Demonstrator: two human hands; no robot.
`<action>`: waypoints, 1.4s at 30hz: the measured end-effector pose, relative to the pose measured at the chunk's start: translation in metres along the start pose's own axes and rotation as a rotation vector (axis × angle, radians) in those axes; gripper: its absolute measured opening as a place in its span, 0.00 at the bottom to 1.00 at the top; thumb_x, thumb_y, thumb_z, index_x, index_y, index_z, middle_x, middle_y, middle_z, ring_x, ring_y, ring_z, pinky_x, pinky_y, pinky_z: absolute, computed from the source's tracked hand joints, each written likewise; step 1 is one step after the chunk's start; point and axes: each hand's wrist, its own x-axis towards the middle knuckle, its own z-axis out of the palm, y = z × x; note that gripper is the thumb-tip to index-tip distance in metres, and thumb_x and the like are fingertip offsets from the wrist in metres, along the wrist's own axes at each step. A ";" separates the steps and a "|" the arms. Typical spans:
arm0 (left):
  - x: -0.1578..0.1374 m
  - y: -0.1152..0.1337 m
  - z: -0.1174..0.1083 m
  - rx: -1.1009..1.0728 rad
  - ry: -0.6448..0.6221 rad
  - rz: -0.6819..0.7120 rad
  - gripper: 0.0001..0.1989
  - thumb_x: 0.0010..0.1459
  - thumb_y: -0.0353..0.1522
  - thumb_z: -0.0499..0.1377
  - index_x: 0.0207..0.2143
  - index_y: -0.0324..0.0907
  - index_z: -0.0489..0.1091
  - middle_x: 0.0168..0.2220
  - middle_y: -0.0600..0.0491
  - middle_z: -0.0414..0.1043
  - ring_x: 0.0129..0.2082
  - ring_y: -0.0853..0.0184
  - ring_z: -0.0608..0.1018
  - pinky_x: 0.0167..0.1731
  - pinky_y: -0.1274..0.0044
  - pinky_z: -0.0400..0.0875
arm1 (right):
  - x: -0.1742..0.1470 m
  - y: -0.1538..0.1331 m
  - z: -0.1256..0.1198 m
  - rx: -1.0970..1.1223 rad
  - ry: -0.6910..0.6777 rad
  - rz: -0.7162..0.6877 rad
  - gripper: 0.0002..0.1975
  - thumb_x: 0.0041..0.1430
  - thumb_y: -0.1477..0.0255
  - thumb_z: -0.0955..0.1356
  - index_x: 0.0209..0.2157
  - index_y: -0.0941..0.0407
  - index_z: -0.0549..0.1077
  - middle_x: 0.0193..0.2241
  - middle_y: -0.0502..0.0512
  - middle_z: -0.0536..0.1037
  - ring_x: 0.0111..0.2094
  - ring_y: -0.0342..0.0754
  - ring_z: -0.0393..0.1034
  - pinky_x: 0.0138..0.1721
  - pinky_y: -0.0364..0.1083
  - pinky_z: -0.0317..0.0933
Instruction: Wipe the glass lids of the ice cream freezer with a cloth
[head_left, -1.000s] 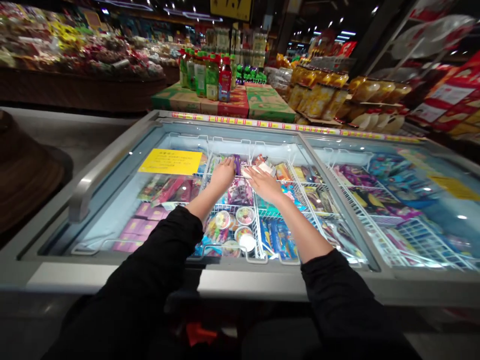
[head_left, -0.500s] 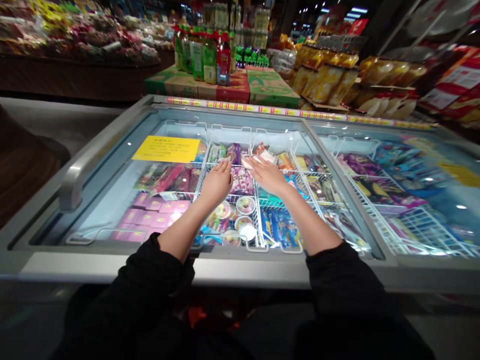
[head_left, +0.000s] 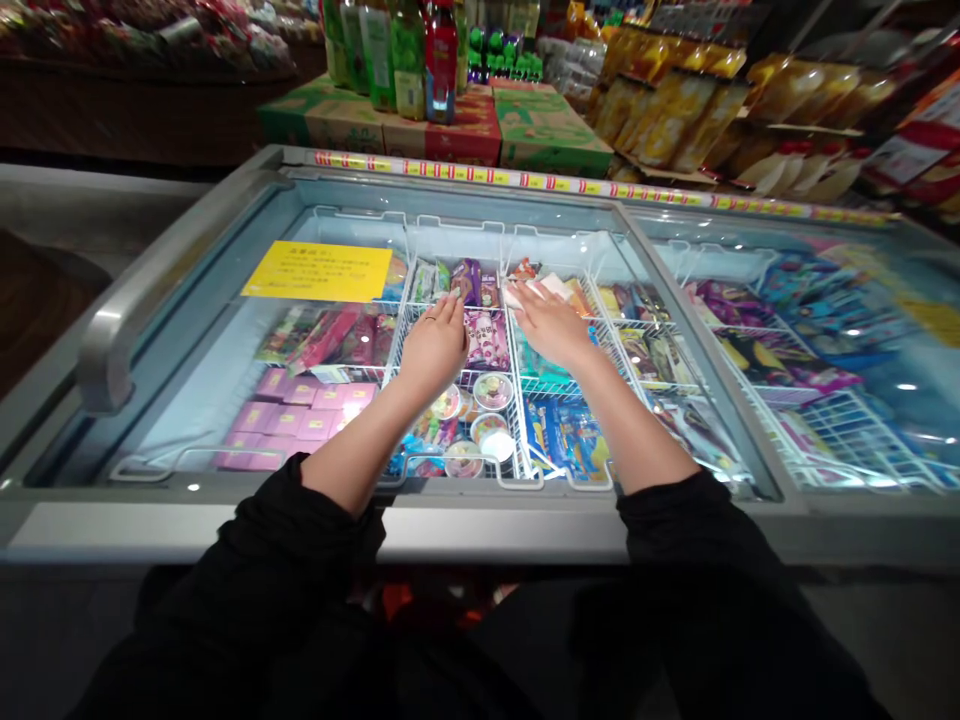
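Observation:
Both palms face down over the glass lid [head_left: 184,385] of a chest freezer [head_left: 502,532]. My left hand [head_left: 436,342] lies flat, fingers stretched forward and held close together, with a ring on one. To its right, my right hand [head_left: 553,326] is flat too, fingers a little apart. Neither holds anything; how firmly they press the glass I cannot tell. Below the lid, between the hands, are pink-and-white packets [head_left: 487,338] and purple packs [head_left: 465,280]. Lidded cups [head_left: 493,392] sit nearer me, beside blue packs [head_left: 566,437] in a wire basket.
A yellow notice [head_left: 319,272] is on the left of the lid, near a curved grey handle [head_left: 107,350]. Pink boxes [head_left: 300,418] lie beneath. Behind the price strip [head_left: 525,181] stand cartons [head_left: 551,130], bottles [head_left: 409,65] and jars of yellow food [head_left: 660,115].
My view has tipped downward and come slightly closer, so the freezer appears higher and larger. The right hand sits slightly further right of the left, widening the gap. Both stay flat.

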 end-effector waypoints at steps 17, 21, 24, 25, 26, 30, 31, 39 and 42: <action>0.000 -0.008 0.004 -0.056 0.029 0.046 0.30 0.73 0.29 0.48 0.75 0.33 0.57 0.75 0.39 0.58 0.75 0.51 0.62 0.75 0.59 0.57 | -0.046 0.008 0.001 0.031 0.021 -0.181 0.32 0.77 0.63 0.57 0.79 0.46 0.50 0.77 0.51 0.58 0.77 0.61 0.48 0.76 0.69 0.48; 0.000 -0.012 0.006 -0.085 0.051 0.061 0.30 0.73 0.30 0.49 0.75 0.36 0.58 0.75 0.42 0.59 0.75 0.53 0.63 0.75 0.59 0.57 | -0.046 -0.015 0.004 0.023 0.012 -0.257 0.32 0.77 0.65 0.57 0.79 0.44 0.50 0.77 0.48 0.58 0.77 0.59 0.48 0.75 0.68 0.49; 0.001 -0.015 0.006 -0.085 0.052 0.068 0.29 0.74 0.31 0.49 0.74 0.34 0.60 0.75 0.41 0.59 0.75 0.54 0.63 0.75 0.62 0.57 | -0.071 -0.029 0.001 0.025 -0.019 -0.347 0.31 0.77 0.66 0.58 0.78 0.43 0.51 0.77 0.48 0.58 0.77 0.58 0.48 0.76 0.66 0.50; 0.001 -0.016 0.006 -0.087 0.053 0.070 0.29 0.74 0.31 0.49 0.74 0.34 0.60 0.75 0.41 0.59 0.75 0.54 0.63 0.75 0.62 0.57 | -0.082 -0.030 -0.001 0.030 -0.027 -0.377 0.31 0.77 0.65 0.58 0.78 0.44 0.52 0.76 0.48 0.58 0.77 0.57 0.48 0.75 0.66 0.50; 0.001 -0.016 0.006 -0.091 0.055 0.074 0.29 0.73 0.30 0.49 0.74 0.35 0.60 0.75 0.41 0.59 0.75 0.54 0.63 0.74 0.61 0.57 | -0.093 -0.030 -0.003 0.039 -0.032 -0.407 0.31 0.78 0.65 0.58 0.78 0.44 0.53 0.76 0.48 0.58 0.77 0.57 0.49 0.75 0.66 0.50; 0.000 -0.016 0.005 -0.094 0.055 0.085 0.29 0.73 0.30 0.50 0.74 0.37 0.60 0.75 0.42 0.60 0.75 0.55 0.63 0.74 0.60 0.58 | -0.123 -0.015 -0.009 0.070 -0.048 -0.476 0.29 0.78 0.63 0.58 0.77 0.43 0.55 0.75 0.49 0.61 0.77 0.56 0.50 0.75 0.66 0.51; 0.000 -0.015 0.005 -0.087 0.052 0.083 0.29 0.73 0.30 0.50 0.74 0.36 0.60 0.75 0.42 0.60 0.75 0.55 0.63 0.74 0.61 0.58 | -0.125 -0.010 -0.009 0.070 -0.047 -0.455 0.29 0.78 0.62 0.58 0.77 0.44 0.56 0.75 0.49 0.61 0.77 0.56 0.50 0.75 0.66 0.51; -0.002 -0.008 0.002 -0.058 0.060 0.072 0.29 0.73 0.30 0.49 0.74 0.36 0.61 0.74 0.42 0.60 0.74 0.55 0.64 0.74 0.59 0.58 | -0.086 -0.034 0.001 0.027 0.002 -0.162 0.31 0.76 0.65 0.57 0.78 0.49 0.54 0.76 0.52 0.58 0.77 0.58 0.47 0.75 0.67 0.49; -0.010 -0.009 0.000 -0.058 0.044 0.091 0.29 0.73 0.28 0.48 0.74 0.35 0.60 0.74 0.41 0.60 0.75 0.56 0.63 0.74 0.60 0.58 | -0.093 -0.060 0.002 0.040 -0.036 -0.255 0.31 0.76 0.65 0.57 0.77 0.48 0.55 0.76 0.50 0.58 0.78 0.57 0.47 0.76 0.66 0.48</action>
